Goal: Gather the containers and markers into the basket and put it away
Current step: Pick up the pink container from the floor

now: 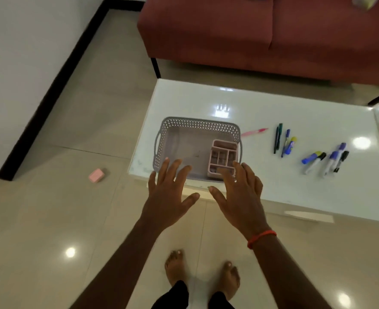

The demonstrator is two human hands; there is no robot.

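A grey perforated basket (190, 126) stands at the left end of the white glossy table (273, 186). A pink compartment container (224, 155) sits in the basket's right half. Both my hands hover with spread fingers over the basket's near rim: my left hand (169, 197) at its left side, my right hand (242, 197) in front of the pink container. Neither holds anything. To the right of the basket lie a pink pen (254, 132), a group of dark and blue markers (284, 140), and several more blue, white and black markers (326, 159).
A red sofa (262, 34) stands behind the table. A small pink box (96, 175) lies on the tiled floor to the left. A white wall with black skirting runs along the left. My bare feet (201, 273) stand before the table's near edge.
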